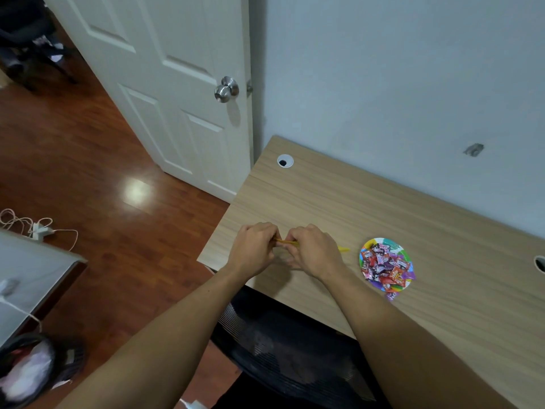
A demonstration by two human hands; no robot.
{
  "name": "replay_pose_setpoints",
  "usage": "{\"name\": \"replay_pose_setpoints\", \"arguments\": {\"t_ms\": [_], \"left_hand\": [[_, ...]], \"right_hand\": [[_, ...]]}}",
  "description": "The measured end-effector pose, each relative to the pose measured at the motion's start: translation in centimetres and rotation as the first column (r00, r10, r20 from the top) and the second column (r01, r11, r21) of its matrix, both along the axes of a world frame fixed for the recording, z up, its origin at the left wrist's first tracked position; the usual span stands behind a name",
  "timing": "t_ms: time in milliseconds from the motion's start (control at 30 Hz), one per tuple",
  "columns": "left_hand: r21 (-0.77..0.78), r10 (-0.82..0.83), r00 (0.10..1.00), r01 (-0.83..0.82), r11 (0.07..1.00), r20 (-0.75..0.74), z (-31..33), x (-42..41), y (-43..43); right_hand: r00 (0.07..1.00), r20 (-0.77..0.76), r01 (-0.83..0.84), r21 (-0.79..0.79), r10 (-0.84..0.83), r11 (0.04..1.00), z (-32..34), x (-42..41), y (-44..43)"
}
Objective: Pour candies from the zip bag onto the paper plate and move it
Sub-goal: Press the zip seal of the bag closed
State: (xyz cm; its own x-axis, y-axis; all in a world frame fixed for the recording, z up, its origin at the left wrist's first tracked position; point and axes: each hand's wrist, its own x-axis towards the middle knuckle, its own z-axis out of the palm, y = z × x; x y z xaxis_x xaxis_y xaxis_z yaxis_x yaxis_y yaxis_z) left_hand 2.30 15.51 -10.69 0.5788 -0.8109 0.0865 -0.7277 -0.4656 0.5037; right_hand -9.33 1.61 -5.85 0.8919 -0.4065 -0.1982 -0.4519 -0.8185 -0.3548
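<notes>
both hands sit close together over the near left part of the wooden desk (324, 202), knuckles up and fingers curled inward. the left hand (254, 249) and the right hand (314, 251) each pinch the yellow top strip of the zip bag (287, 242), which runs between them as a thin line; a short yellow tip of it also pokes out past the right hand toward the plate. the clear body of the bag is mostly hidden under the hands, so whether it is sealed cannot be told. both forearms reach in from the bottom edge, bare, passing over a black mesh chair (283, 349) tucked against the desk's near side. just to the right of the right hand, apart from it, lies the paper plate (367, 246), round with a bright multicoloured rim, flat on the desk. a heap of wrapped candies (385, 265) in red, purple, pink and orange covers most of it, and one purple candy (392, 296) lies on the desk just off the plate's near edge. farther back a white cable grommet (285, 161) is set in the desk near the pale wall. left of the desk stands a white panelled door (165, 93) with a round metal knob (226, 89), above a glossy reddish wood floor (88, 172).
</notes>
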Motion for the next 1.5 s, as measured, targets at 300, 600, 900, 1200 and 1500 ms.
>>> {"name": "replay_pose_setpoints", "arguments": {"t_ms": [300, 600, 900, 1200, 1500], "left_hand": [[0.073, -0.113, 0.989, 0.107, 0.992, 0.094, 0.6, 1.3, 1.3], [0.066, -0.013, 0.992, 0.005, 0.998, 0.122, 1.1, 4.4, 3.7], [0.091, 0.032, 0.993, -0.042, 0.995, 0.112, 0.6, 5.7, 5.2], [0.094, 0.048, 0.996, -0.055, 0.994, 0.073, -0.1, 5.8, 4.8], [0.232, -0.072, 0.988, 0.102, 0.967, -0.136, 0.0, 5.2, 5.1]], "right_hand": [[1.0, -0.008, -0.005, -0.021, 0.005, 1.0, 0.0, -0.3, -0.1], [0.999, -0.033, 0.035, -0.041, -0.036, 0.999, -1.3, -2.3, -2.2], [0.998, -0.037, 0.056, -0.059, -0.058, 0.997, -2.4, -3.7, -3.6], [0.997, 0.004, 0.083, -0.134, -0.083, 0.987, -3.3, -4.9, -4.2], [0.998, -0.039, -0.06, -0.208, 0.053, 0.976, -3.9, -5.8, -3.7]]}}
